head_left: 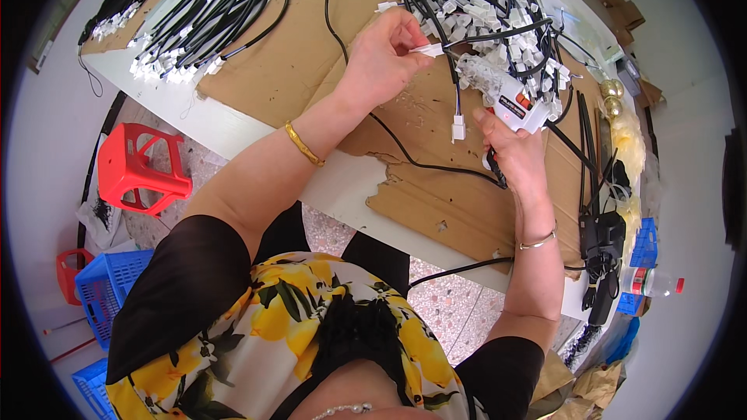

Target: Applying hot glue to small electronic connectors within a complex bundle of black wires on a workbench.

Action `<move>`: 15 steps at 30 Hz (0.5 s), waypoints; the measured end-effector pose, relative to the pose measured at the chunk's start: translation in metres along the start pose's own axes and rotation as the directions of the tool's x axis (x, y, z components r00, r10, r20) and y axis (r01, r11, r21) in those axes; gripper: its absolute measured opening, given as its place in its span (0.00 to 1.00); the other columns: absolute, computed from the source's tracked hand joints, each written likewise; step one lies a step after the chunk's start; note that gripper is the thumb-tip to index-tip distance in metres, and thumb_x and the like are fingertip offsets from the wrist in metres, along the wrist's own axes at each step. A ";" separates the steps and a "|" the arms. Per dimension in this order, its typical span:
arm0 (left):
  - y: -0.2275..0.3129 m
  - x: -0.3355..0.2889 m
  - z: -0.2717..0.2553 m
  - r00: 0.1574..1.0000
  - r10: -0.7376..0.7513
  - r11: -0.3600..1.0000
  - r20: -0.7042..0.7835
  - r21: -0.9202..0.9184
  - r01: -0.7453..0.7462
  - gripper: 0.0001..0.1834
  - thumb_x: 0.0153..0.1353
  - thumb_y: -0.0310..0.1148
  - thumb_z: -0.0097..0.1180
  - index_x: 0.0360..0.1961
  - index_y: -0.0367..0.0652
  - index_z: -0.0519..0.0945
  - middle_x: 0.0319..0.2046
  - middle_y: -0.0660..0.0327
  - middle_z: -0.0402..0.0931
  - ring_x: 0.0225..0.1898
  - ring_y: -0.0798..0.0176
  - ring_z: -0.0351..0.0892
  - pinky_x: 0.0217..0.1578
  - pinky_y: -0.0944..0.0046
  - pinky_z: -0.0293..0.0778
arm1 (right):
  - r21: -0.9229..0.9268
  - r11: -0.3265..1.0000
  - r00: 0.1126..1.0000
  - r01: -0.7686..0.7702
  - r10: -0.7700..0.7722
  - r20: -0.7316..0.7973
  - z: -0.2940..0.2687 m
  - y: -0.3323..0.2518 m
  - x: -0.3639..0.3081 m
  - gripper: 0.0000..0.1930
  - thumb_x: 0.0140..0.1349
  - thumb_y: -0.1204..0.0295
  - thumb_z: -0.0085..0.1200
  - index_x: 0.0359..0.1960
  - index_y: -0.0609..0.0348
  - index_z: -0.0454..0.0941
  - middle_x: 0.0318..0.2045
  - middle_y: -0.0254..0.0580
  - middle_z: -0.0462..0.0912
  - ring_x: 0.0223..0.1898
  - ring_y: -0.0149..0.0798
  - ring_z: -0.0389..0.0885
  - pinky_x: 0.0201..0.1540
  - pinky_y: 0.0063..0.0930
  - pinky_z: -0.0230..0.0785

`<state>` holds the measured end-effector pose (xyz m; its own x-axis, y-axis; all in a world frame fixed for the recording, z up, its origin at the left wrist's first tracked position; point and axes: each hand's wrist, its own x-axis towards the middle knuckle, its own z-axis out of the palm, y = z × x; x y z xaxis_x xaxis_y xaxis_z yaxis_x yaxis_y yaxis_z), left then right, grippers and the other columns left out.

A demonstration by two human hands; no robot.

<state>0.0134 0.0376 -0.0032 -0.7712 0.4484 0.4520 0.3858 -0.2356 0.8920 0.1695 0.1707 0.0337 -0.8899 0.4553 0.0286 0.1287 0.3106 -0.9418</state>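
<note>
Between its thumb and fingers my left hand (383, 61) pinches a small white plug connector (431, 50) at the end of a black cable (498, 34). My right hand (517, 154) is wrapped round the handle of a white glue gun (520, 111) with a black grip. Cloudy, clear material clings around its front end, which points up and left toward the cables. A large heap of black cables with white connectors (520, 48) lies just beyond both hands. One loose white connector (458, 128) hangs on thin wires left of the gun.
Brown cardboard (424, 218) covers much of the white table (331, 187). Another bunch of black cables (222, 15) lies at the far left. Black power adapters (603, 237) and a plastic bottle (654, 282) are at the right edge. A red stool (144, 167) and blue crate (109, 288) stand left.
</note>
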 end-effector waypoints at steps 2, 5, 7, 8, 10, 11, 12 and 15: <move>0.000 0.000 0.001 1.000 0.009 1.000 -0.003 0.029 -0.009 0.14 0.41 0.18 0.58 0.28 0.39 0.67 0.23 0.61 0.74 0.25 0.70 0.72 0.28 0.71 0.69 | 0.008 1.000 1.000 0.000 0.000 0.004 0.000 0.000 0.000 0.10 0.48 0.68 0.58 0.26 0.60 0.73 0.17 0.28 0.71 0.17 0.21 0.65 0.20 0.16 0.59; 0.002 -0.001 0.002 0.999 0.031 0.994 -0.023 0.105 -0.029 0.14 0.40 0.19 0.58 0.27 0.39 0.67 0.23 0.59 0.73 0.26 0.66 0.73 0.29 0.69 0.71 | 0.027 0.999 1.000 0.022 -0.021 -0.009 0.000 0.002 0.000 0.09 0.48 0.68 0.58 0.26 0.60 0.73 0.17 0.28 0.71 0.17 0.21 0.65 0.20 0.16 0.59; 0.000 -0.001 0.002 0.994 0.102 0.985 -0.024 0.139 -0.098 0.14 0.40 0.19 0.57 0.27 0.39 0.67 0.24 0.58 0.73 0.28 0.63 0.74 0.30 0.67 0.71 | 0.006 1.000 1.000 0.012 -0.012 0.006 0.000 0.000 0.000 0.09 0.48 0.68 0.58 0.25 0.60 0.72 0.17 0.28 0.71 0.17 0.21 0.65 0.20 0.16 0.59; 0.001 -0.002 0.002 0.995 0.102 0.985 -0.024 0.139 -0.098 0.14 0.40 0.19 0.57 0.27 0.39 0.67 0.24 0.58 0.73 0.28 0.63 0.74 0.30 0.67 0.71 | 0.007 1.000 1.000 0.012 -0.012 0.005 0.000 0.000 0.000 0.09 0.48 0.68 0.58 0.25 0.60 0.72 0.17 0.28 0.71 0.17 0.21 0.65 0.20 0.16 0.59; 0.004 -0.003 0.003 0.993 0.116 0.979 -0.012 0.167 -0.113 0.13 0.40 0.19 0.56 0.27 0.39 0.67 0.24 0.58 0.73 0.28 0.62 0.74 0.31 0.67 0.71 | 0.026 1.000 1.000 0.004 -0.004 -0.008 0.000 0.000 0.000 0.09 0.48 0.68 0.58 0.25 0.60 0.72 0.17 0.28 0.71 0.17 0.21 0.66 0.20 0.16 0.59; 0.004 -0.003 0.004 0.993 0.117 0.979 -0.012 0.167 -0.113 0.13 0.40 0.19 0.56 0.27 0.39 0.67 0.24 0.58 0.73 0.28 0.62 0.74 0.31 0.67 0.71 | 0.026 1.000 1.000 0.004 -0.003 -0.009 0.001 0.001 0.000 0.09 0.48 0.68 0.58 0.25 0.60 0.72 0.17 0.28 0.71 0.17 0.21 0.66 0.20 0.16 0.59; 0.004 -0.003 0.004 0.993 0.117 0.979 -0.014 0.170 -0.113 0.13 0.40 0.18 0.56 0.27 0.39 0.67 0.24 0.58 0.73 0.28 0.62 0.74 0.31 0.67 0.71 | 0.033 0.999 1.000 0.018 -0.018 -0.013 0.001 0.001 0.000 0.09 0.48 0.69 0.58 0.24 0.60 0.72 0.17 0.28 0.71 0.17 0.21 0.66 0.20 0.17 0.59; 0.003 -0.003 0.003 0.991 0.130 0.977 -0.022 0.175 -0.124 0.13 0.40 0.18 0.56 0.27 0.39 0.67 0.23 0.59 0.73 0.27 0.62 0.74 0.31 0.67 0.71 | 0.048 0.998 1.000 0.029 -0.028 -0.012 0.001 0.002 0.000 0.09 0.49 0.69 0.58 0.24 0.60 0.72 0.17 0.28 0.71 0.17 0.21 0.66 0.19 0.17 0.59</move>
<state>0.0183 0.0383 -0.0013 -0.7255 0.3948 0.5637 0.5613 -0.1346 0.8166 0.1688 0.1703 0.0319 -0.8880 0.4560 0.0591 0.0820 0.2836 -0.9554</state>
